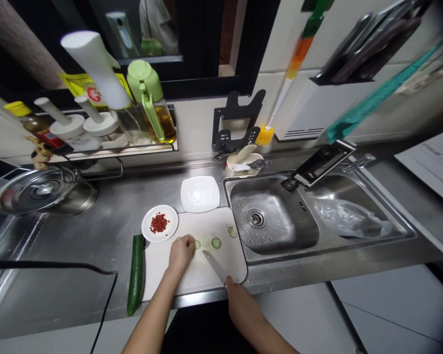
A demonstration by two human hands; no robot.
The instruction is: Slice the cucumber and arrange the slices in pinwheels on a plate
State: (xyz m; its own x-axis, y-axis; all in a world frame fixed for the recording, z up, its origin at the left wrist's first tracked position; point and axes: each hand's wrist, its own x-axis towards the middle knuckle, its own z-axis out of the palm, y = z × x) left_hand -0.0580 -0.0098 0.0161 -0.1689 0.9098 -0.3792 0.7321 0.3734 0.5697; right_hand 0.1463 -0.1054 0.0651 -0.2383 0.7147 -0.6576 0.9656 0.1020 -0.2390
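Note:
My left hand (182,251) is over the white cutting board (158,275), its fingers closed together at the edge of a thin cucumber slice (197,244). My right hand (240,301) grips a kitchen knife (214,267) by the handle. The blade lies low over the board, its tip pointing up and left toward that slice. To the right of the tip is another cucumber slice (216,243). Thin curved cucumber peelings (231,230) are at the board's right edge. A whole cucumber (136,278) lies along the left side of the board.
Behind the board stand a round plate with chopped red bits (147,231) and a square white plate (199,194). A steel sink (276,216) is at the right, with a plastic bag (350,219) in its far basin. A lidded pot (72,196) and black cable (59,265) are left.

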